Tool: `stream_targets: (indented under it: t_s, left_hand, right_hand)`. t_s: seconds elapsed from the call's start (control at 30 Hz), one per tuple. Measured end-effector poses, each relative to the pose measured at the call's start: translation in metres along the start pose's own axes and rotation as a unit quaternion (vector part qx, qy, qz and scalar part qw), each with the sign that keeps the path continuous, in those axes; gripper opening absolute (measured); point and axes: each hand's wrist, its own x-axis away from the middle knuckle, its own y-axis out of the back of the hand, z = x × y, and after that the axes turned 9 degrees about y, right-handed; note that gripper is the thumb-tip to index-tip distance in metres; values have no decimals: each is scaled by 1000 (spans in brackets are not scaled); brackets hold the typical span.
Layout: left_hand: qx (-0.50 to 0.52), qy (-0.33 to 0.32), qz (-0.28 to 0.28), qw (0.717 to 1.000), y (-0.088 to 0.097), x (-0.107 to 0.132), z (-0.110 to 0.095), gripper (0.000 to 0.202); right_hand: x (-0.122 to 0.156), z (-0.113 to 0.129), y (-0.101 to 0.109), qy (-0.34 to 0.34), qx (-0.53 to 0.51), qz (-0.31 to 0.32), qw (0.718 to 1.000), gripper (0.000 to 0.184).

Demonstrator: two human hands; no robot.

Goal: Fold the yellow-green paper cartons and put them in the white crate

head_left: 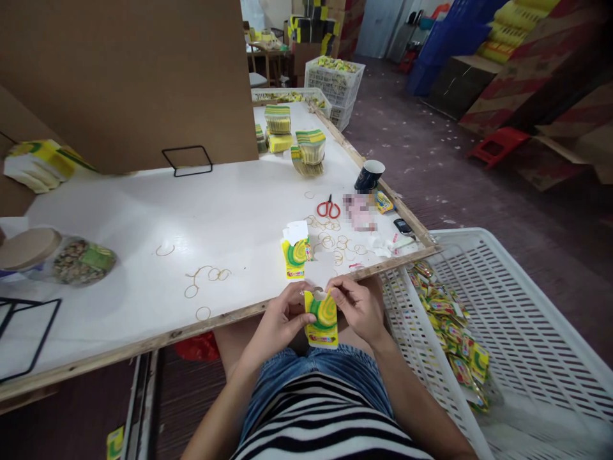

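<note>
Both my hands hold a small yellow and green printed packet (322,319) just in front of the table's near edge, above my lap. My left hand (282,316) pinches its left upper edge and my right hand (357,305) pinches its right upper edge. The packet's white top flap (320,271) stands open above my fingers. A second packet of the same kind (295,252) stands on the white table (143,217) just beyond, its white flap up.
Rubber bands (335,241) lie scattered near red scissors (328,207) and a dark cup (369,175). Stacks of flat packets (310,151) sit farther back. A white plastic crate (527,300) at my right holds several finished packets (454,335). A jar (52,255) lies at the left.
</note>
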Motion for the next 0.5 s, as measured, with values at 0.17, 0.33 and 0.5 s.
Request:
stream_targets:
  t_s: [0.17,0.33,0.5]
  left_hand:
    - [36,12,3,999,-4,-1,2,64]
    - [16,11,-11,1000,-3,-2,1,66]
    - [-38,-1,-81,996,-5,-3,-2,50]
  right_hand:
    - [-1,-3,-5,28,-2,-58,998,15]
    - [-2,-9,-3,49,-9,-71,996,22]
    - [-6,0,5,51,53,-4,997,32]
